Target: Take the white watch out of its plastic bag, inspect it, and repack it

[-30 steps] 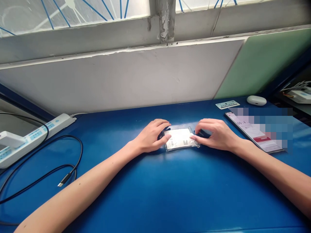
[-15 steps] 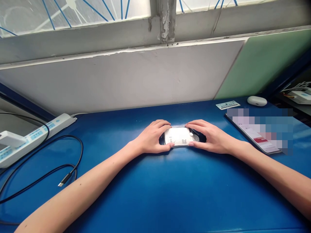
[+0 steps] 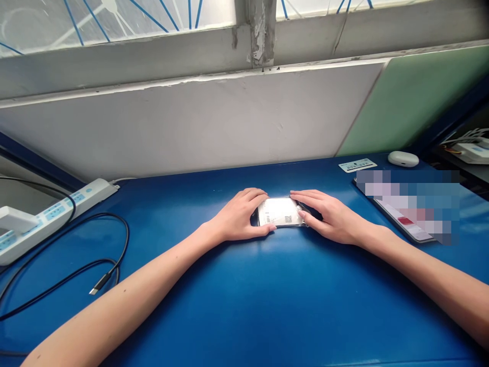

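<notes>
A small flat package with a white label [image 3: 278, 211] lies on the blue tabletop between both hands. Printed marks and a square code show on the label, and clear plastic shines round it. My left hand [image 3: 244, 214] grips its left end, thumb on the near edge and fingers at the far edge. At the right end, my right hand [image 3: 330, 214] has its thumb over the near right corner and its fingertips at the far edge. That hand partly hides the package's right end.
A phone [image 3: 410, 224], partly pixelated, lies right of the hands. Behind it are a card [image 3: 358, 165] and a white earbud case [image 3: 403, 159]. To the left stand a power strip [image 3: 82, 200] with a plug and a looped black cable [image 3: 124, 229]. A wall [image 3: 198, 127] closes the back.
My right thumb has shifted from the near edge up onto the package's right corner, and the right fingers lie flatter along the far edge. My left hand has kept its grip.
</notes>
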`<action>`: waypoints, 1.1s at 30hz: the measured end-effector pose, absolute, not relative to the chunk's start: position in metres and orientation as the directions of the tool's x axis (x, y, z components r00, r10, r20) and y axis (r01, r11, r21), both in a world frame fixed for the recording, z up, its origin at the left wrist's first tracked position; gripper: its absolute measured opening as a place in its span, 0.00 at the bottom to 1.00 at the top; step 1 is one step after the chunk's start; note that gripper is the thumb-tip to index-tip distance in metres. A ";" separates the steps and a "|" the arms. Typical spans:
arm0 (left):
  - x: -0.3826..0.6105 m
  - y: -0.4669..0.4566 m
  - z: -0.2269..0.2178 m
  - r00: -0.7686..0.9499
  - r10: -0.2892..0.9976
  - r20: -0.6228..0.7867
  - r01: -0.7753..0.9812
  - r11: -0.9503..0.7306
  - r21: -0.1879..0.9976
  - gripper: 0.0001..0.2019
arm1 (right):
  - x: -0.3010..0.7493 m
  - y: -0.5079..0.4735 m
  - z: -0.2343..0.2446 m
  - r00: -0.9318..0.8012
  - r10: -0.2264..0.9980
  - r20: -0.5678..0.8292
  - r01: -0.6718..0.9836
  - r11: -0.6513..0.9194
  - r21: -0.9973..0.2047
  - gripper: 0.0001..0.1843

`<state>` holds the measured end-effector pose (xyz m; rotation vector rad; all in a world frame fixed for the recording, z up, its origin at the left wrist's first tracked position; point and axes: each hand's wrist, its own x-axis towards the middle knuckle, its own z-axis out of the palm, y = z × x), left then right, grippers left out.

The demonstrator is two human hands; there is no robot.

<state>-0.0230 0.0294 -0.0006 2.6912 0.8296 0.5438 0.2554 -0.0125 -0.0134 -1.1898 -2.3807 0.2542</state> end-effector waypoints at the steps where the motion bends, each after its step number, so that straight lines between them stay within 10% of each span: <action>1: -0.023 0.029 -0.001 0.764 0.585 0.272 0.482 -0.798 0.361 0.31 | 0.255 -0.012 -0.014 -0.520 0.789 0.328 0.707 0.613 -0.353 0.23; 33: -0.022 0.032 0.000 0.754 0.580 0.309 0.467 -0.804 0.370 0.24 | 0.234 -0.018 -0.014 -0.507 0.805 0.310 0.786 0.579 -0.218 0.25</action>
